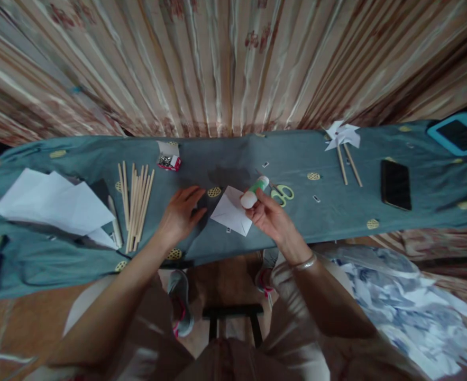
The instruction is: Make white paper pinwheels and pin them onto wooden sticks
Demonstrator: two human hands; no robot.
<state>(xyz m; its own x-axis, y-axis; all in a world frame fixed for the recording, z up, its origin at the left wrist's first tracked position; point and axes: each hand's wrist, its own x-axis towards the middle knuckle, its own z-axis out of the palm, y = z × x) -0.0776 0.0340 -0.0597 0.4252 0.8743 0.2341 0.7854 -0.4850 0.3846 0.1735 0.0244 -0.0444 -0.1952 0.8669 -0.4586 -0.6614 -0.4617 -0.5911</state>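
My right hand (271,214) is closed round a white and green glue stick (259,186), held tilted over the right corner of a creased square of white paper (230,211). To the left of that paper, my left hand (182,212) hovers with fingers apart and nothing in it. Just beyond my right hand lie scissors (284,194) with pale green handles, their blades partly hidden by the glue stick. A small red box (170,159) of metal pins or tacks stands with its lid up beyond my left hand.
Several wooden sticks (138,206), a white pen (115,222) and white paper sheets (54,203) lie left. At right are paper pinwheels (342,136) on sticks, a black phone (395,184) and a blue-framed tablet (459,133). A bag of paper scraps (411,312) sits below the table.
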